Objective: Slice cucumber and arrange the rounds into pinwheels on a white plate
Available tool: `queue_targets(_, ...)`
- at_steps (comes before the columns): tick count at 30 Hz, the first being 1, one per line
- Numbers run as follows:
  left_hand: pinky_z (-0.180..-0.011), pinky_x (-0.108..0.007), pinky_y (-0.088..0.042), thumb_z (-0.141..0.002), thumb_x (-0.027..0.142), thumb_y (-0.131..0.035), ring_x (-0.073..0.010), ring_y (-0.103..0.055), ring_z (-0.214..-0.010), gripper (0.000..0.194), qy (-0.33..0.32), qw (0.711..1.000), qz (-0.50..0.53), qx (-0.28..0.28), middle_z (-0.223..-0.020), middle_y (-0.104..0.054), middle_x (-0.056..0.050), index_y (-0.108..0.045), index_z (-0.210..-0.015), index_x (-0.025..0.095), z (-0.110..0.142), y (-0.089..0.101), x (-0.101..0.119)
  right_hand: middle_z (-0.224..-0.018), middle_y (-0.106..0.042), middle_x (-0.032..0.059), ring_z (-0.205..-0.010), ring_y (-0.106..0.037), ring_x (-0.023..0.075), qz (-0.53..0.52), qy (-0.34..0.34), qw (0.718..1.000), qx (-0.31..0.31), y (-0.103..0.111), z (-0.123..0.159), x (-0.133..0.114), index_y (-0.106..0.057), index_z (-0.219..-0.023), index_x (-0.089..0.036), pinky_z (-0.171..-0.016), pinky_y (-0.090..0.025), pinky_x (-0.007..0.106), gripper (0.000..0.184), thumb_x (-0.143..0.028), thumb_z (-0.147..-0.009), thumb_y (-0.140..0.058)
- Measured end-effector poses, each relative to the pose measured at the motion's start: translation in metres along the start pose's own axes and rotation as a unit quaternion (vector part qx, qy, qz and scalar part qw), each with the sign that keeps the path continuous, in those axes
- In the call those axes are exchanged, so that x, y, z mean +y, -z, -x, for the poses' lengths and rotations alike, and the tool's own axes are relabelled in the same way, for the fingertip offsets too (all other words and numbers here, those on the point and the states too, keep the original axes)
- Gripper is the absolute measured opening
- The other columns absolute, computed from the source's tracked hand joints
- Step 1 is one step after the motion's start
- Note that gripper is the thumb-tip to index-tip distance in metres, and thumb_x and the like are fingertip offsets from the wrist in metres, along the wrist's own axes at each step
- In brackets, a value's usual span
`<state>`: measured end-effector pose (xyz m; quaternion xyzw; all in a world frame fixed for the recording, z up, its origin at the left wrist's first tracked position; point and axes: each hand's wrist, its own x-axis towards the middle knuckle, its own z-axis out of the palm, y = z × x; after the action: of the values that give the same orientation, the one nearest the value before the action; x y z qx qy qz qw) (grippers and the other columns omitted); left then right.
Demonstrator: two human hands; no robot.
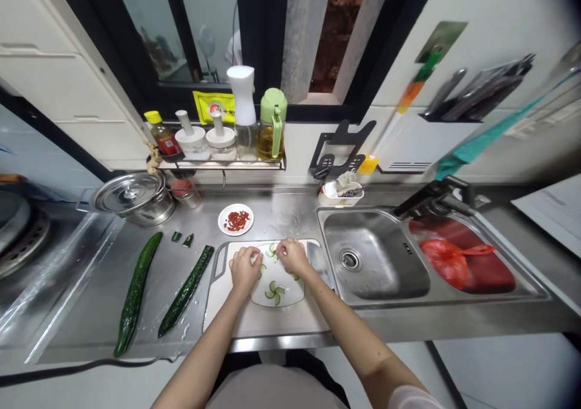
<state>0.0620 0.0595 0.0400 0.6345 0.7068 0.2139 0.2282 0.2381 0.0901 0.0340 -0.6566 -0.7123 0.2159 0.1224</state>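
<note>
A white plate [288, 291] rests on a pale cutting board [222, 312] with a grey rim. Thin cucumber slices [274, 292] form a pinwheel at the plate's near side, and more slices lie near its far, left and right edges. Over the left edge, my left hand [245, 268] has its fingers curled together; whatever is between the fingertips is hidden. My right hand [293, 256] is closed in a pinch at the far edge, its fingertips on a cucumber slice [271, 250]. Left of the board lie a cut cucumber [186, 291], a longer cucumber [137, 294] and two small end pieces [182, 238].
Behind the board sits a small dish [236, 219] of chopped red bits. A lidded pot [136, 197] and a red-lidded jar [186, 193] stand back left, below a condiment shelf [227, 164]. To the right is a sink [376, 258] with a red bag [445, 262].
</note>
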Motion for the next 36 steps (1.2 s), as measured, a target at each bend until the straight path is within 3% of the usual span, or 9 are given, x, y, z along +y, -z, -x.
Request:
queue_targets(4, -0.085, -0.035, -0.034, -0.088, 0.038, -0.054, -0.0233, -0.054, -0.100, 0.019, 0.011, 0.997, -0.041, -0.057, -0.098, -0.065, -0.004, -0.067, -0.096, 0.027, -0.012, -0.004, 0.009, -0.093, -0.066, 0.0042, -0.090, -0.051, 0.0170, 0.016, -0.006, 1.000, -0.015, -0.003, 0.001, -0.001, -0.070, -0.087, -0.021, -0.078, -0.028, 0.027, 0.017, -0.027, -0.089, -0.054)
queue_targets(10, -0.087, -0.036, -0.031, -0.088, 0.038, -0.055, -0.0235, -0.053, -0.103, 0.018, -0.008, 0.993, -0.071, -0.095, -0.102, -0.066, -0.004, -0.067, -0.094, 0.027, -0.022, -0.010, 0.018, -0.095, -0.066, 0.0049, -0.092, -0.051, 0.0177, 0.024, -0.005, 0.999, -0.030, -0.006, 0.001, -0.001, -0.069, -0.088, -0.021, -0.078, -0.027, 0.028, 0.019, -0.028, -0.091, -0.052)
queue_targets(36, -0.087, -0.038, -0.029, -0.091, 0.035, -0.049, -0.0254, -0.054, -0.106, 0.021, -0.012, 0.985, -0.115, -0.125, -0.107, -0.068, -0.006, -0.066, -0.095, 0.024, -0.026, -0.027, 0.030, -0.102, -0.065, 0.0051, -0.100, -0.050, 0.0196, 0.055, -0.013, 0.997, -0.047, -0.013, -0.003, 0.000, -0.068, -0.092, -0.022, -0.082, -0.027, 0.030, 0.015, -0.028, -0.089, -0.054)
